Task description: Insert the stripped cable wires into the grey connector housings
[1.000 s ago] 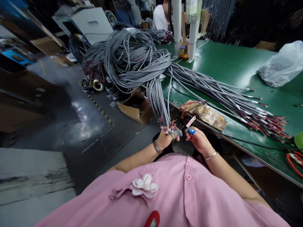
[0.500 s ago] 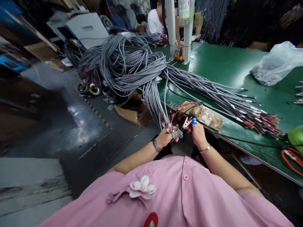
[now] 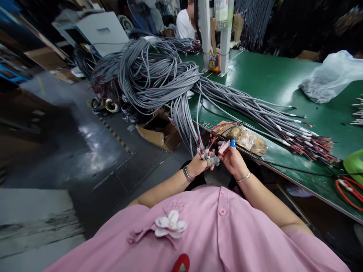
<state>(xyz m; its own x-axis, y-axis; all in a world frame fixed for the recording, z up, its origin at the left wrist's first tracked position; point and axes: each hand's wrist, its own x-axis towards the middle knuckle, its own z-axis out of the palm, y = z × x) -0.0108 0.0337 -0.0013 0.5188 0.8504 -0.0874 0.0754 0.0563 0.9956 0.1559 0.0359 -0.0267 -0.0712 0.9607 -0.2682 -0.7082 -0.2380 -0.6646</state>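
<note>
My left hand, with grey covers on its fingers, is closed around the ends of several grey cables. Coloured wires fan out of these ends above the fingers. Just to the right, my right hand grips a pale pink clip between thumb and fingers, its thumb wearing a blue cover. The clip is close to the coloured wires; whether it touches one is too small to tell. Beyond it, a taped brown block with red and black leads lies on the table edge.
A large coil of grey cable lies on the green table, and a cable bundle stretches right. An open carton stands below at left. A plastic bag and orange cable are at right. A person sits behind.
My right hand has turned, its palm now showing more, and the pink clip has tilted with it. The coloured wires at my left hand have shifted slightly. My left hand keeps its hold.
</note>
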